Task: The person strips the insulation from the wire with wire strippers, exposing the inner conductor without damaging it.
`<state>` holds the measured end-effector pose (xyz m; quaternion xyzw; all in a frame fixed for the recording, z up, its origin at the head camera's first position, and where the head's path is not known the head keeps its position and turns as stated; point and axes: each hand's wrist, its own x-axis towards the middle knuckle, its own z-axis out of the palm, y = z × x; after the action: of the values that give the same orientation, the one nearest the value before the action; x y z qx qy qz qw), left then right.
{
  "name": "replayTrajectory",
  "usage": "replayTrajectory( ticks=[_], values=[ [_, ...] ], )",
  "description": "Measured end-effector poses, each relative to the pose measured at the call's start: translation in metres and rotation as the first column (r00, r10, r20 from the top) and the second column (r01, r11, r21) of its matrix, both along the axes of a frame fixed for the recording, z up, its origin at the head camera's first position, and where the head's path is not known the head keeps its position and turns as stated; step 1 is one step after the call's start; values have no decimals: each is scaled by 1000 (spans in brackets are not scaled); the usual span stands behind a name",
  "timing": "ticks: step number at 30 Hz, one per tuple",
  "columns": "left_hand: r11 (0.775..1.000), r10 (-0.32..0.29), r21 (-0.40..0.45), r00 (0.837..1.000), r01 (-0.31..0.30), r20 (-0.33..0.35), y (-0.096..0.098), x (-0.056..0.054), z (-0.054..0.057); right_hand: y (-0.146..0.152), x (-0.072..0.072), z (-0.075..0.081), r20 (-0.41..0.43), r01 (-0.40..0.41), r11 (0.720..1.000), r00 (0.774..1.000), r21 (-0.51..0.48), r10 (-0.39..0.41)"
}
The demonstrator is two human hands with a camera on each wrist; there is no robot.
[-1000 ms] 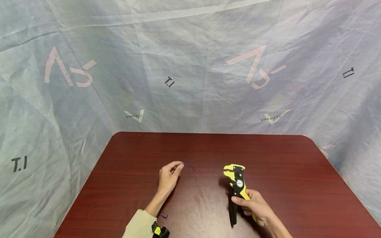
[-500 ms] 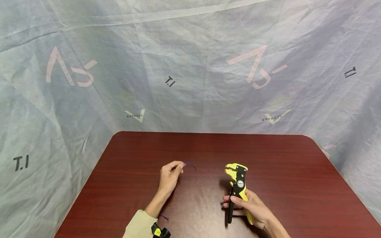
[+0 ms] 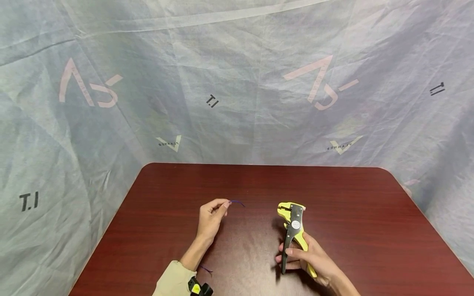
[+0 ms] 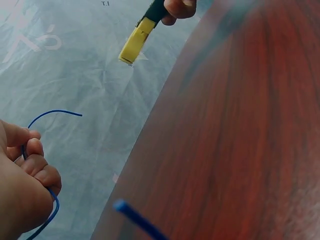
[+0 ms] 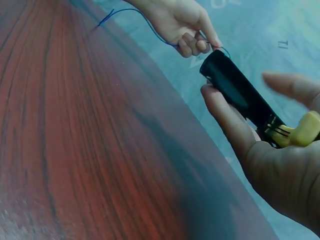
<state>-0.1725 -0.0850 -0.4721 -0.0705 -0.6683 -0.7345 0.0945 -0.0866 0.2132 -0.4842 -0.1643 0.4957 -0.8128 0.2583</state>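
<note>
My left hand (image 3: 210,220) pinches a thin blue wire (image 4: 55,111) between thumb and forefinger, and a short curved end sticks out toward the right. More of this wire passes through the curled fingers and trails below the wrist, as the right wrist view shows. On the right, my right hand (image 3: 316,259) holds a yellow-and-black wire stripper (image 3: 295,225) by its handles, its yellow head up and its jaws facing left. The thumb lies over the black handle (image 5: 240,90), while fingertips show past its far side. A gap separates the wire's end from the tool's head.
A dark red wood-grain table (image 3: 252,181) lies under both hands. Grey printed cloth (image 3: 237,82) hangs behind it and along both sides. A black-and-yellow wrist camera (image 3: 200,287) sits at the left cuff.
My right fingers have loosened and reach past the black handle, and the stripper's handles have tilted, their lower ends leftward. My left hand hardly moves; the wire's free end has risen slightly.
</note>
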Motion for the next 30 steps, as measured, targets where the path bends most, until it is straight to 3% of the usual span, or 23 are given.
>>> replayTrajectory(
  ticks=[7,15,18,23,30],
  values=[
    [1000,-12,8,1000,13,-8,-2,1,1,0,2,-1,-27,-84,987,996,-140,81],
    [991,-92,100,996,92,-5,-3,4,5,1,5,-4,4,-98,983,995,-157,100],
    [989,-89,117,996,87,15,-3,4,7,-1,6,-5,18,-101,982,994,-161,105],
    [995,-56,88,998,53,37,-3,5,8,-4,6,-6,36,-119,976,991,-182,128],
    [1000,-15,-12,1000,15,-28,-5,4,6,-9,5,-7,20,-149,962,987,-229,157]
  ],
)
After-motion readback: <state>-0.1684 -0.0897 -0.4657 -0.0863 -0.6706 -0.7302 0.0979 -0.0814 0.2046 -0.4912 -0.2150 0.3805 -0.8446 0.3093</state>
